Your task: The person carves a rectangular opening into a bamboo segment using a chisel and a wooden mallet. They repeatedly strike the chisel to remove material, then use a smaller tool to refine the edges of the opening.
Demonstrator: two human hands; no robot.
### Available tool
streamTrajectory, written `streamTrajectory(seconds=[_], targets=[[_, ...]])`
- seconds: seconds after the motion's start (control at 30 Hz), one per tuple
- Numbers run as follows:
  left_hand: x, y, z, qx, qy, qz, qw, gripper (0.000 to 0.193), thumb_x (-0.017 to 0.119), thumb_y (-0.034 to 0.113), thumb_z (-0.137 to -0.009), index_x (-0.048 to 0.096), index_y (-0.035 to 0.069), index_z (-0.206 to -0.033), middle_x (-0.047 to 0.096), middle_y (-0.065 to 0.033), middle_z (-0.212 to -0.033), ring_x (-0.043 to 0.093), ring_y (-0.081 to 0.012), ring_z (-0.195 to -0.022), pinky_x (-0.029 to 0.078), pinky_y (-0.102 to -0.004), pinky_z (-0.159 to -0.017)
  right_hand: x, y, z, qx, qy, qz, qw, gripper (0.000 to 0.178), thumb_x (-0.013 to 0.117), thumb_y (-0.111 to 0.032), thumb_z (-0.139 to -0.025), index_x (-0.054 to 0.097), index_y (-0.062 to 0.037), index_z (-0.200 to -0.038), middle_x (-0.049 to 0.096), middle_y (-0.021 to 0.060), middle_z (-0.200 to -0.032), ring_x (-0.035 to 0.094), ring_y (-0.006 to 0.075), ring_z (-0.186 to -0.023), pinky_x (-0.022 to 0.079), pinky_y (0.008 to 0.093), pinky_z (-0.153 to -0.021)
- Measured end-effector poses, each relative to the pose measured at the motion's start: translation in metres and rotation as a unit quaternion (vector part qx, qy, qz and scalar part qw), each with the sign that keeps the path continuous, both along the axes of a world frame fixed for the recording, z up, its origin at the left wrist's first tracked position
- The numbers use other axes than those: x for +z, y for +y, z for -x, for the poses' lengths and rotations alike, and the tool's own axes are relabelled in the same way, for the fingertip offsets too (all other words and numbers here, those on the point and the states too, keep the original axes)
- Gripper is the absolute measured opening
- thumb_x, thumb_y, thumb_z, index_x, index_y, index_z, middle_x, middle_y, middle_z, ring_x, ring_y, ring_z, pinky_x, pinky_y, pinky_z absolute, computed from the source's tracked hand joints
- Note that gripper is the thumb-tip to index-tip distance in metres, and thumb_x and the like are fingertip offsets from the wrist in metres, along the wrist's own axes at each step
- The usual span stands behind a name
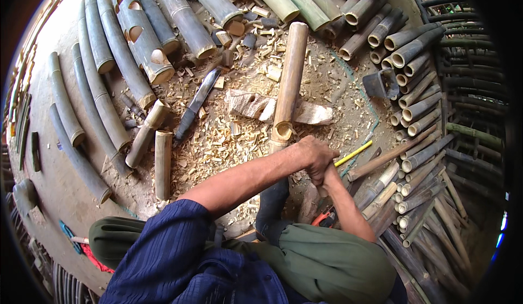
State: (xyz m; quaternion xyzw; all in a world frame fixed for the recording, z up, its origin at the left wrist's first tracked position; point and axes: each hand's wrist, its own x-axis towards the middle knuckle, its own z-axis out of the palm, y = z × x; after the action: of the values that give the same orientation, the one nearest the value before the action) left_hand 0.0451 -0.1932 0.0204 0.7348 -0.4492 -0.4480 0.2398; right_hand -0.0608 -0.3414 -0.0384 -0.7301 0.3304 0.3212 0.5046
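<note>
My left hand [317, 157] reaches across from the left and meets my right hand [327, 180] just right of the middle. Both have curled fingers and touch each other; what lies inside them is hidden. A thin yellow stick [354, 153] juts out to the right beside them; whether it is gripped, I cannot tell. Just beyond my hands, a cut bamboo tube [289, 78] rests across a pale notched wood block [248, 105], its near end hollow. A large knife [199, 102] with a dark handle lies left of the block.
Bamboo chips [218, 151] cover the ground around the block. Long bamboo poles [188, 23] lie at the far left, one grey pole [143, 37] with cut holes. Stacked bamboo tubes [419, 108] line the right, near a dark cup [381, 83]. A red-orange tool [325, 217] lies near my knee.
</note>
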Motion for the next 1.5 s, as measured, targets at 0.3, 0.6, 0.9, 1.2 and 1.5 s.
streamTrajectory(seconds=[0.3, 0.6, 0.9, 1.2, 1.5], targets=[[-0.014, 0.023, -0.014, 0.343, 0.041, 0.284, 0.895, 0.074, 0.074, 0.009, -0.076, 0.056, 0.008, -0.147, 0.059, -0.0269, -0.129, 0.066, -0.0474, -0.112, 0.055, -0.0506, -0.101, 0.059, -0.013, -0.120, 0.544, -0.099, 0.164, 0.817, 0.052, 0.075, -0.032, -0.086, 0.070, -0.0044, -0.130, 0.070, 0.0215, -0.126, 0.068, 0.0350, -0.118, 0.055, 0.0424, -0.102], [-0.017, 0.034, -0.003, 0.636, -0.007, 0.350, 0.688, 0.084, 0.079, 0.004, -0.077, 0.047, 0.009, -0.155, 0.048, -0.0255, -0.142, 0.057, -0.0445, -0.130, 0.051, -0.0491, -0.110, 0.064, 0.052, -0.193, 0.771, -0.261, 0.256, 0.521, 0.024, 0.075, -0.024, -0.082, 0.077, -0.0076, -0.101, 0.077, 0.0123, -0.091, 0.074, 0.0220, -0.080, 0.060, 0.0435, -0.075], [-0.021, -0.003, 0.033, 0.640, -0.067, 0.328, 0.692, 0.114, 0.084, 0.001, -0.074, 0.017, 0.010, -0.166, 0.029, -0.0315, -0.152, 0.039, -0.0516, -0.143, 0.041, -0.0551, -0.119, 0.068, 0.024, -0.179, 0.775, -0.321, 0.188, 0.511, 0.019, 0.070, -0.018, -0.089, 0.071, -0.0027, -0.100, 0.072, 0.0127, -0.081, 0.072, 0.0298, -0.072, 0.060, 0.0441, -0.068], [-0.003, 0.016, 0.035, 0.532, 0.043, 0.272, 0.801, 0.106, 0.077, 0.003, -0.076, 0.021, 0.014, -0.165, 0.027, -0.0353, -0.157, 0.049, -0.0586, -0.132, 0.047, -0.0557, -0.113, 0.047, -0.009, -0.134, 0.688, -0.156, 0.135, 0.696, 0.044, 0.074, -0.029, -0.086, 0.064, -0.0012, -0.118, 0.074, 0.0237, -0.105, 0.072, 0.0434, -0.098, 0.058, 0.0524, -0.086], [-0.007, 0.061, 0.006, 0.172, 0.094, 0.088, 0.977, 0.091, 0.083, 0.012, -0.056, 0.057, 0.003, -0.142, 0.062, -0.0258, -0.127, 0.064, -0.0439, -0.119, 0.055, -0.0484, -0.101, 0.056, 0.114, -0.052, -0.014, 0.173, 0.001, 0.985, 0.062, 0.061, -0.020, -0.100, 0.033, -0.0026, -0.152, 0.054, 0.0101, -0.128, 0.061, 0.0233, -0.120, 0.053, 0.0352, -0.105]])
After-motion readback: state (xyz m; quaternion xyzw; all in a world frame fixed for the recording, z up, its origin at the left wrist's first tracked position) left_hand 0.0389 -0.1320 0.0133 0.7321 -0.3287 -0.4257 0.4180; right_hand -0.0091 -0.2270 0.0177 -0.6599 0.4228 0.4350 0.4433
